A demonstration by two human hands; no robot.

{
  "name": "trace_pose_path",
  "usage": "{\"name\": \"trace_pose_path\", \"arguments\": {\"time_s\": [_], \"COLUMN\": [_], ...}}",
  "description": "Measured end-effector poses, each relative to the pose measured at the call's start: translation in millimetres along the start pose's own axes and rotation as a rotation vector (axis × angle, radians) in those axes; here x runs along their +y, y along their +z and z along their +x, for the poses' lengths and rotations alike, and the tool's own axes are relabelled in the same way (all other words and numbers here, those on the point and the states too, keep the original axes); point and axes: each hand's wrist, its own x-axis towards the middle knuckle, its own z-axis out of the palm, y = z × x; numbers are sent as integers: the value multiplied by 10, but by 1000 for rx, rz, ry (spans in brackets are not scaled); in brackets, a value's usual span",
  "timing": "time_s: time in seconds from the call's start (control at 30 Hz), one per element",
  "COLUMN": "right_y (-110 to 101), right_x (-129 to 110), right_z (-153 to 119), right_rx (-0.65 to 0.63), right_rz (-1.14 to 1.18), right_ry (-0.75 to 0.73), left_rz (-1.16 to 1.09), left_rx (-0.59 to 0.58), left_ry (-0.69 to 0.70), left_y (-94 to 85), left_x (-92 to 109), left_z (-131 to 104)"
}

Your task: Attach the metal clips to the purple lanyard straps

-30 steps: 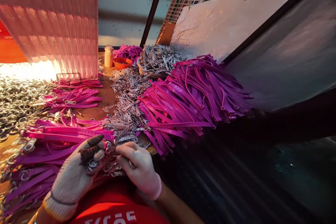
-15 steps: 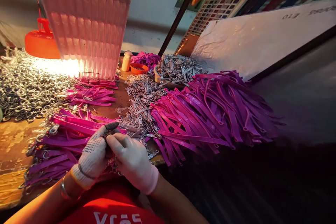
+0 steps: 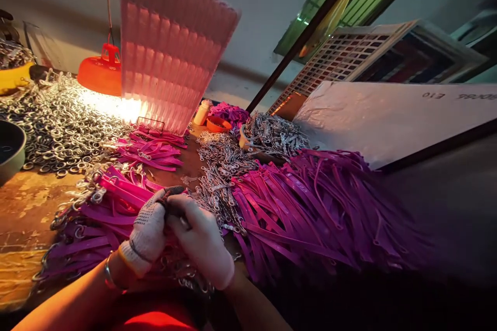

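My left hand (image 3: pixel 149 230), in a dotted white knit glove with dark fingertips, is closed in front of me. Against it, my right hand (image 3: pixel 204 245) in a plain white glove is pinched, its fingertips meeting the left ones. Whatever lies between the fingers is hidden. Beneath and left of the hands spreads a pile of purple straps (image 3: pixel 97 214) with metal clasps at their left ends. Just beyond the right hand lies a heap of small silver metal fittings (image 3: pixel 219 178). A larger pile of purple straps (image 3: pixel 298 212) fans out to the right.
A red lamp (image 3: pixel 100 73) hangs low over a heap of metal clasps (image 3: pixel 58 132). Beside it stands a translucent ribbed sheet (image 3: pixel 171 46). Farther back are an orange bowl (image 3: pixel 218 124) and a pale bottle (image 3: pixel 202 112). A dark bowl (image 3: pixel 15 152) sits at the left edge.
The camera view has swung up and left, so the surroundings appear lower and farther right. My hands stay together, with the right fingers slightly shifted against the left.
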Motion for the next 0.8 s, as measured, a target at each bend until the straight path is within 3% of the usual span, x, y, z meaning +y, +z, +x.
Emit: {"name": "trace_pose_path", "arguments": {"time_s": [0.13, 0.27, 0.4, 0.53, 0.7, 0.8], "right_y": [-64, -80, -16, -41, -214, -273], "right_x": [34, 63, 61, 52, 73, 61], "right_z": [202, 306, 273, 224, 198, 196], "right_rx": [123, 158, 78, 11, -74, -176], "right_rz": [311, 356, 257, 63, -96, -391], "right_ry": [336, 373, 313, 154, -173, -316], "left_rz": [4, 90, 172, 143, 8, -22], "left_rx": [-7, 5, 15, 25, -1, -87], "left_ry": [-89, -208, -110, -162, -452, -624], "left_y": [-23, -44, -74, -65, -124, -210], "left_x": [170, 244, 250, 346, 417, 382], "left_z": [-91, -156, -144, -134, -108, -57]}}
